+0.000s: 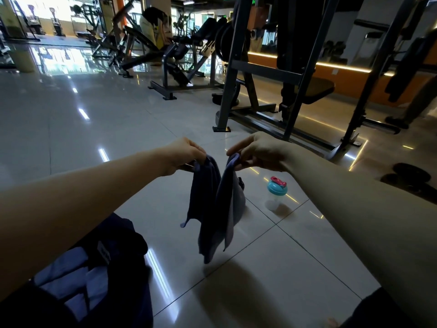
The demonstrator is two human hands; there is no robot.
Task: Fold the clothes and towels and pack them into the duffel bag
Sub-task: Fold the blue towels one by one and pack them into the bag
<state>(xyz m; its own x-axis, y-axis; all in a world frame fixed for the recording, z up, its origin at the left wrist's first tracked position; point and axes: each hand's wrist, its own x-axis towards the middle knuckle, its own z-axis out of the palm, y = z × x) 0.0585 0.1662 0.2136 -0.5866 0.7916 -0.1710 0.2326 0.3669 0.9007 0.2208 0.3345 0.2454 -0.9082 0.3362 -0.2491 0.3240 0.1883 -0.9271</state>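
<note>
Down at seven o'clock the dark duffel bag (113, 268) gapes open with pale fabric inside. Above it the left hand (186, 152) and right hand (257, 152) each pinch a top corner of a blue towel (212, 209), which hangs off the glossy tiled floor (272, 268). Beyond, a teal-lidded shaker bottle (275, 192) stands at two o'clock, near a steel weight rack (295, 91).

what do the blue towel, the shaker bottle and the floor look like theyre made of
Blue towel: soft matte cloth, likely microfibre or cotton; it hangs limp in folds.
Shaker bottle: probably plastic, with a cloudy see-through body and a glossy teal lid with a pink flip cap.
Floor: polished tile, with mirror-like reflections and visible grout lines.
</note>
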